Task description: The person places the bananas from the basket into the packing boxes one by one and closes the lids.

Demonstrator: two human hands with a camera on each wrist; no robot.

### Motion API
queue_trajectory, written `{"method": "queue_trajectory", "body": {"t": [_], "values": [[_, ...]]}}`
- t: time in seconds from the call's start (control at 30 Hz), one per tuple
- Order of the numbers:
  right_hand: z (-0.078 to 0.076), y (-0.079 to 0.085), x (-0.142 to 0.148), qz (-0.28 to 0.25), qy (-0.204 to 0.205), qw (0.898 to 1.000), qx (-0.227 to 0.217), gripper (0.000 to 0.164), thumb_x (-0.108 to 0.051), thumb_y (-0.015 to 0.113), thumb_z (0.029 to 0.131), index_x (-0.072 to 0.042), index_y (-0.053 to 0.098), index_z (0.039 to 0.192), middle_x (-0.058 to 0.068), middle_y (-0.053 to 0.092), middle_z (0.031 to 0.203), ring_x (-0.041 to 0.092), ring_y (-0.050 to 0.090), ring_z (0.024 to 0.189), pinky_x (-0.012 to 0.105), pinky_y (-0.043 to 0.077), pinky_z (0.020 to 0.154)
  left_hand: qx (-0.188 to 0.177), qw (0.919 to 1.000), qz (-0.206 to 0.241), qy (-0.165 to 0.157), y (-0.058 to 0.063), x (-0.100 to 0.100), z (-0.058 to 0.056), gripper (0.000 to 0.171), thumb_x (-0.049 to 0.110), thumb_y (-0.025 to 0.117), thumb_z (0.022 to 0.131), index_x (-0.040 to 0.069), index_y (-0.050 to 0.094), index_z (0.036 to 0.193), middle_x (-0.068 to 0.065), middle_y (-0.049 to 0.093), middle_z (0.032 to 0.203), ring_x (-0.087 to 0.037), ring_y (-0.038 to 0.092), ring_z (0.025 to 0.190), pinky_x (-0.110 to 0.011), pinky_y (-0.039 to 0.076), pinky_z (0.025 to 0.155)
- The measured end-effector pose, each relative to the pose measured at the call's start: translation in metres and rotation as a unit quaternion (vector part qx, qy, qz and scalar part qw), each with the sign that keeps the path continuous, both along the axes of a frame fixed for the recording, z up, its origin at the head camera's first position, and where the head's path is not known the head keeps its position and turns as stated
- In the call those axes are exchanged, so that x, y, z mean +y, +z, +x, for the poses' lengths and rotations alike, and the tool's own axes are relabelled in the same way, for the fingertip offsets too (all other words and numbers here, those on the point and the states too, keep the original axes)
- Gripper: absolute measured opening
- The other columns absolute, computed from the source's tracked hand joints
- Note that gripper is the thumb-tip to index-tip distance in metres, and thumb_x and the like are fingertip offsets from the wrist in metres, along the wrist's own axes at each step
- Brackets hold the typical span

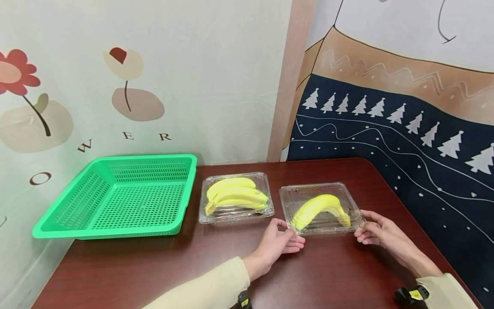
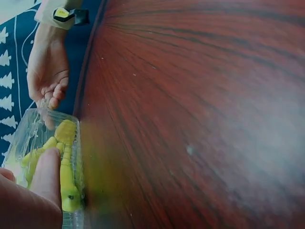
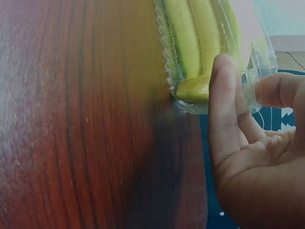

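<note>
A lidded clear plastic container [image 1: 318,189] with yellow bananas [image 1: 316,209] inside lies on the right part of the table. My left hand [image 1: 273,244] pinches its near left corner, thumb in front and other fingers stretched below. At the near right corner, my right hand [image 1: 386,236] grips the edge between thumb and fingers. The right wrist view shows the container wall [image 3: 193,109] between that thumb and the fingers, bananas [image 3: 193,90] behind the plastic. To the left stands a second clear container [image 1: 236,217], also holding bananas [image 1: 236,195], with neither hand on it.
A green plastic basket [image 1: 181,223] with perforated walls stands at the left of the dark red wooden table [image 1: 216,266]. Behind the table hangs a printed cloth [image 1: 224,86] with flowers, and a navy one with trees [image 1: 386,141] runs along the right edge.
</note>
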State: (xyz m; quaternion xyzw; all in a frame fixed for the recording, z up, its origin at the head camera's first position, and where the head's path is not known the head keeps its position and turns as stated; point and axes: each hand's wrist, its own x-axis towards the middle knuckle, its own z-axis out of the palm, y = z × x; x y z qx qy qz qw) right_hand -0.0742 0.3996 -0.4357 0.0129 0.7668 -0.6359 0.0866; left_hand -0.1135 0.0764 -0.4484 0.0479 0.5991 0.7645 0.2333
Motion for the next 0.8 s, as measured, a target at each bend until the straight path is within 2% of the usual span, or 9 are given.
{"method": "queue_trajectory", "body": {"t": [0.07,0.2,0.3,0.4,0.43,0.5,0.67,0.73,0.8], "values": [[0.0,0.0,0.0,0.005,-0.006,1.0,0.004,0.059,-0.004,0.046,0.107,0.018,0.014,0.152,0.015,0.073,0.098,0.017,0.073,0.083,0.029,0.062,0.074,0.019,0.9997,-0.014,-0.002,0.0,-0.001,0.002,0.025,0.001,0.055,0.095,0.0,0.042,0.116,-0.032,0.073,0.098,-0.042,0.075,0.089,-0.039,0.063,0.076],[0.001,0.0,0.0,0.032,-0.018,0.999,0.017,0.055,-0.009,0.049,0.108,0.015,0.023,0.151,0.011,0.072,0.101,0.018,0.073,0.089,0.03,0.061,0.077,0.068,0.9962,-0.055,-0.007,0.003,-0.006,0.006,0.031,0.006,0.059,0.097,-0.001,0.044,0.123,-0.028,0.075,0.1,-0.041,0.075,0.089,-0.041,0.063,0.077],[0.002,0.0,0.0,0.066,-0.025,0.997,0.041,0.052,-0.012,0.049,0.109,0.014,0.029,0.149,0.005,0.07,0.103,0.013,0.071,0.093,0.028,0.061,0.079,0.117,0.9876,-0.103,-0.016,0.005,-0.012,0.008,0.04,0.011,0.062,0.097,-0.002,0.045,0.13,-0.022,0.076,0.102,-0.037,0.075,0.086,-0.04,0.062,0.075],[0.002,0.002,0.0,0.113,-0.036,0.991,0.063,0.05,-0.016,0.048,0.11,0.012,0.034,0.149,0.001,0.068,0.108,0.004,0.068,0.096,0.026,0.06,0.08,0.16,0.9748,-0.153,-0.027,0.007,-0.019,0.009,0.053,0.016,0.064,0.095,-0.003,0.043,0.14,-0.014,0.076,0.103,-0.03,0.074,0.082,-0.034,0.06,0.072],[0.002,0.002,0.0,0.13,-0.041,0.988,0.068,0.051,-0.018,0.048,0.11,0.012,0.035,0.15,0.002,0.066,0.113,0.002,0.066,0.096,0.025,0.059,0.08,0.17,0.9708,-0.166,-0.03,0.007,-0.021,0.009,0.058,0.018,0.064,0.095,-0.003,0.042,0.144,-0.012,0.076,0.104,-0.028,0.074,0.082,-0.032,0.058,0.072],[0.003,0.004,0.0,0.162,-0.051,0.982,0.078,0.052,-0.021,0.048,0.111,0.011,0.037,0.15,0.01,0.065,0.123,-0.005,0.063,0.098,0.023,0.058,0.08,0.191,0.963,-0.187,-0.038,0.008,-0.025,0.009,0.065,0.023,0.065,0.095,-0.003,0.039,0.149,-0.007,0.075,0.108,-0.024,0.073,0.085,-0.03,0.057,0.076],[0.004,0.011,-0.002,0.235,-0.067,0.963,0.111,0.055,-0.028,0.048,0.111,0.009,0.041,0.151,0.032,0.054,0.142,-0.02,0.049,0.106,0.012,0.051,0.081,0.24,0.9432,-0.222,-0.061,0.008,-0.038,0.01,0.073,0.032,0.063,0.098,-0.001,0.034,0.156,-0.006,0.069,0.126,-0.022,0.071,0.108,-0.034,0.056,0.092],[0.004,0.015,-0.003,0.271,-0.075,0.952,0.121,0.055,-0.031,0.048,0.111,0.006,0.043,0.151,0.03,0.052,0.145,-0.015,0.05,0.113,0.007,0.045,0.082,0.256,0.9362,-0.231,-0.069,0.009,-0.043,0.011,0.073,0.035,0.061,0.099,0.001,0.033,0.157,-0.009,0.067,0.134,-0.026,0.068,0.116,-0.037,0.056,0.095],[0.004,0.019,-0.004,0.307,-0.082,0.94,0.125,0.057,-0.035,0.048,0.11,0.003,0.044,0.152,0.029,0.052,0.147,0.003,0.054,0.124,0.005,0.04,0.081,0.271,0.9299,-0.237,-0.076,0.009,-0.048,0.011,0.073,0.039,0.06,0.1,0.003,0.034,0.159,-0.012,0.063,0.141,-0.029,0.066,0.122,-0.04,0.055,0.097]]}}
